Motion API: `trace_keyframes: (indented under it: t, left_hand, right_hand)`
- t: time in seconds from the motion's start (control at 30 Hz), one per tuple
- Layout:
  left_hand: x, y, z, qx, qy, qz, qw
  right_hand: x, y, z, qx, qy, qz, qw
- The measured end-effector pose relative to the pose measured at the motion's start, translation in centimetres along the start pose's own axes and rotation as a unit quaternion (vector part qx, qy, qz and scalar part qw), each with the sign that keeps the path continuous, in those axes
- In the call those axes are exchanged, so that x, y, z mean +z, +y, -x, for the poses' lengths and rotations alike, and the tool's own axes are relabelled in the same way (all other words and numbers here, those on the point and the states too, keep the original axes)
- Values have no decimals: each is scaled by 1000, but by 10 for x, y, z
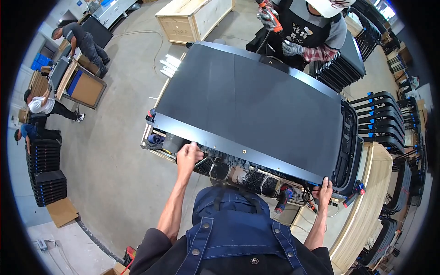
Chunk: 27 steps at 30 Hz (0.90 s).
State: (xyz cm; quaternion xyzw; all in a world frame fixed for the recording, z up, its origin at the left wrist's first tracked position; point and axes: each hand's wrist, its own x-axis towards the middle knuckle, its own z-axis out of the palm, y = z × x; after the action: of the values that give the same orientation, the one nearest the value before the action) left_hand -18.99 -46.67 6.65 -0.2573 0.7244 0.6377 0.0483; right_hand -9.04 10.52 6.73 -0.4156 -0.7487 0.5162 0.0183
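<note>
A treadmill deck with a black running belt (247,101) lies across the workbench in front of me. Silver side rails run along its long edges; the near rail (229,147) has several screw holes. My left hand (188,158) is at the left part of the near rail, its fingers curled together; whatever they hold, if anything, is too small to make out. At the near right corner my right hand (323,190) grips the end of the near rail, fingertips on its upper edge. Beside it, a black end frame (350,142) adjoins the deck's right end.
Bins of black screws (220,168) sit under the near rail, with a cordless drill (285,198) beside them. Across the deck, a gloved co-worker (305,36) holds an orange power screwdriver (274,19). Wooden crates (188,23) and stacked black frames (382,117) stand around; other people work far left.
</note>
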Motion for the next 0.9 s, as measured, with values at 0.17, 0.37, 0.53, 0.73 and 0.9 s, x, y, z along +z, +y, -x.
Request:
trace_keyframes:
  t: [0.17,0.37,0.53,0.73,0.9]
  left_hand:
    - [-20,-37,-29,-121,-50,328,936]
    - [-9,-60,-72,-148,-28,567,810]
    - [-5,-61,-85,-154,-38,540,826]
    - [20,-32,-71,-149,5,517,843]
    - [6,-56,-91,-119,24,446,887]
  right_hand:
    - [-18,6,10,-38,-88,10,995]
    - [-38,-44,1,-223,-116,398,882]
    - [-53,-29,-12,-281,-100,435,850]
    - [-70,-21,-11,-311,-82,469,823]
    - [-70,18,-26,-377,-19,459,804]
